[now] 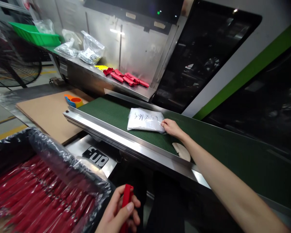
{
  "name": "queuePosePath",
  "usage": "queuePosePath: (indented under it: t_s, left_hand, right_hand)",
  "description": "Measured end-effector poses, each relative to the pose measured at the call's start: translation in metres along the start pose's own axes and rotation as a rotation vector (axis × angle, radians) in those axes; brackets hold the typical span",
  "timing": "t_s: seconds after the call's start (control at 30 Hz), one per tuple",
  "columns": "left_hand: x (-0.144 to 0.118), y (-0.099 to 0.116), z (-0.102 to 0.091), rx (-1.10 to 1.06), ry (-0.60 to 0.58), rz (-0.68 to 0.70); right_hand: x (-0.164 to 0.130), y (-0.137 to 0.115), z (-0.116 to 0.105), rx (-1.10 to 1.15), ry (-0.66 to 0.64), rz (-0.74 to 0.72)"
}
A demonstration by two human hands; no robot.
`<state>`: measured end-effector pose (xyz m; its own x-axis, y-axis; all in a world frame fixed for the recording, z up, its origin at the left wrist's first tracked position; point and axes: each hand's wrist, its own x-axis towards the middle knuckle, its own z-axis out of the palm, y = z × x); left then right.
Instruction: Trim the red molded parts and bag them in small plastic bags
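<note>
My left hand [122,210], low in the middle of the view, is closed around a red plastic part [127,195]; its lower end is hidden by the fingers. My right hand [171,127] reaches over the green conveyor belt [106,111] and pinches the near right corner of a white plastic packet [145,119] with handwriting on it. The packet lies flat on the belt. Beneath my right forearm, a pale curved piece [181,151] rests against the belt's metal side rail.
A black-lined crate [70,161] of bagged red parts [38,197] stands at lower left. Loose red parts [128,77] and clear bags [91,51] sit on a metal shelf behind. A tape dispenser [74,101] lies on cardboard [46,113]. A fan [12,58] stands far left.
</note>
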<state>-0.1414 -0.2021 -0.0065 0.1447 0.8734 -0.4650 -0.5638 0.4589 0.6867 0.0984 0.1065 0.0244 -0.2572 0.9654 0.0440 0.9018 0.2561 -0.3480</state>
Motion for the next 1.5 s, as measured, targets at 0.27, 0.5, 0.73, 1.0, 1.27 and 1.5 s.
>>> queuePosePath:
  t_s: [0.27, 0.5, 0.73, 1.0, 1.27, 1.5]
  left_hand:
    - [0.004, 0.004, 0.018, 0.040, -0.046, 0.051]
    - [0.003, 0.005, 0.022, 0.098, -0.055, 0.101]
    - [0.010, 0.016, 0.028, 0.133, -0.006, 0.187]
    - [0.011, 0.014, 0.029, 0.142, -0.006, 0.176]
    - [0.007, 0.007, 0.044, 0.164, -0.059, 0.199]
    - [0.008, -0.004, 0.050, 0.240, 0.034, 0.179]
  right_hand:
    - [-0.008, -0.006, -0.015, 0.058, 0.084, 0.020]
    - [-0.013, -0.018, -0.016, 0.198, 0.175, -0.013]
    - [-0.054, -0.031, -0.013, 0.376, 0.400, -0.057]
    - [-0.085, -0.011, -0.035, 0.535, 0.916, 0.155]
    - [-0.209, -0.109, -0.006, 0.653, 0.319, -0.022]
    - [-0.250, -0.129, 0.029, 0.799, 0.048, 0.052]
